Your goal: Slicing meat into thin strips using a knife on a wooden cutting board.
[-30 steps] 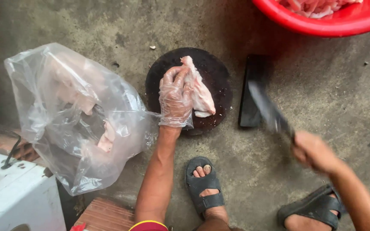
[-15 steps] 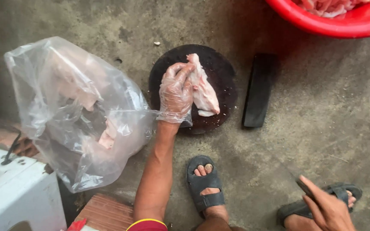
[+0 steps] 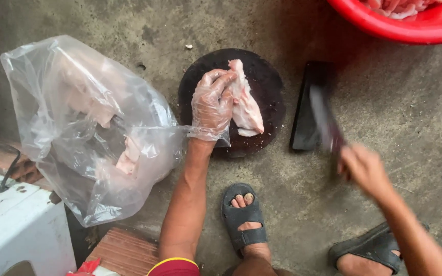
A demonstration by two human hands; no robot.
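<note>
Concrete floor [image 3: 410,102], round chopping block [image 3: 267,82]: gloved left hand [image 3: 212,105] pins raw meat [image 3: 245,105]; right hand [image 3: 364,168] clenches blurred cleaver [image 3: 326,120]. Risk: blade striking nearby fingers.

A rough grey concrete floor [image 3: 410,102] fills the scene under soft daylight; a white box-shaped cabinet [image 3: 21,230] and reddish brick paving [image 3: 124,250] sit lower left.

My left hand [image 3: 212,106], in a clear plastic glove, pins a pale raw meat piece [image 3: 245,102] on the round dark chopping board [image 3: 267,82], my right hand [image 3: 364,168] gripping a blurred dark cleaver [image 3: 326,120] over the grey concrete floor [image 3: 410,102], clear plastic bag [image 3: 88,128] to the left.
</note>
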